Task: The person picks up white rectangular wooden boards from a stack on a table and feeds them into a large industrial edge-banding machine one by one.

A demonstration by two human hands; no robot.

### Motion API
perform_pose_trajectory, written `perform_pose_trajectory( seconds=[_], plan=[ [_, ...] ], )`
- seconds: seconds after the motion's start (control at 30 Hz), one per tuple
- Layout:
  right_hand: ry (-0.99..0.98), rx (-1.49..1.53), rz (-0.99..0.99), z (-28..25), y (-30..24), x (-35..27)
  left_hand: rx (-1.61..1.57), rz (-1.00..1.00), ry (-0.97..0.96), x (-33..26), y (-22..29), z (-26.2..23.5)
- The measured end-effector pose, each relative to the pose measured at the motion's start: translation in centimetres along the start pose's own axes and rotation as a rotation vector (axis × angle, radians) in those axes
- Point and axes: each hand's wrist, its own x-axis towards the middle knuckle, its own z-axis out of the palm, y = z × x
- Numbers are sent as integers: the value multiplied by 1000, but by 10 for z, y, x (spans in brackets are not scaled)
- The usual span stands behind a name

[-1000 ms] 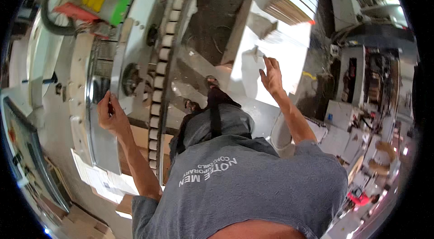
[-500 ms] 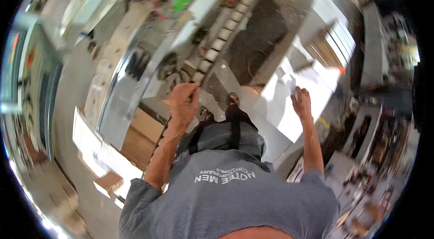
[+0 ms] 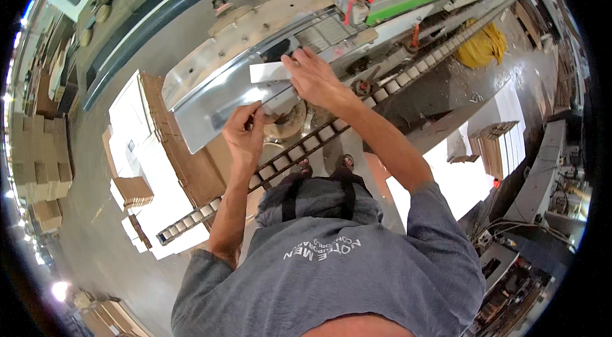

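White panel strip now lies on the machine's metal infeed plate, right hand flat on it, left hand, moved in from the conveyor, pinching its lower edge.

Under your right hand a small white panel lies flat on the shiny metal machine bed, whose lower edge your left hand grips.

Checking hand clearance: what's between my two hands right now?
In the head view, the small white panel spans between left hand and right hand, lying on the shiny metal guide.
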Motion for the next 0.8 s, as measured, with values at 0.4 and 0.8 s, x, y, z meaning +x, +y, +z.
perform_pose_trajectory(
  seconds=[0.4,0.8],
  plan=[
    [361,622,266,60,-43,4,246,250,106,63,-73,-12],
    [465,512,382,97,-48,27,430,306,88,108,-89,17]
  ],
)
